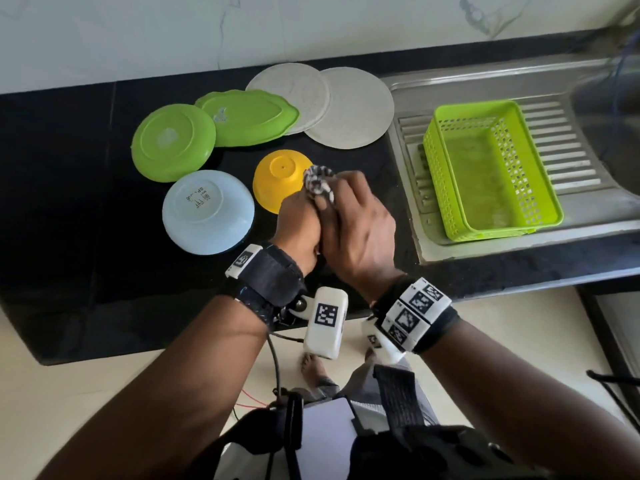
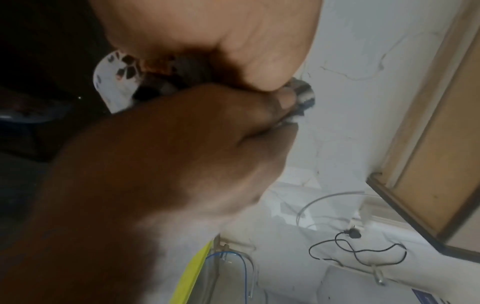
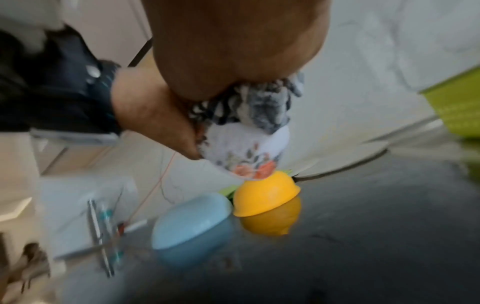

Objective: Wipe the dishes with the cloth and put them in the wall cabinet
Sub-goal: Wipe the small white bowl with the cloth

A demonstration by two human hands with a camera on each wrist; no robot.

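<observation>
Above the counter's front edge, the left hand (image 1: 300, 226) grips a small white cup (image 3: 249, 153) printed with orange flowers and grey leaves, while the right hand (image 1: 356, 230) holds the black-and-white cloth (image 1: 319, 183) bunched into its mouth. Beyond, upside down on the glossy black countertop (image 1: 86, 209), lie a yellow bowl (image 1: 277, 178), a pale blue bowl (image 1: 207, 211) whose base print is too small to read, two green plates (image 1: 173, 142), then two speckled white plates (image 1: 356, 112). A lime basket (image 1: 488, 168) sits on the steel drainboard (image 1: 568, 133) under the marble-patterned wall (image 1: 138, 36).
</observation>
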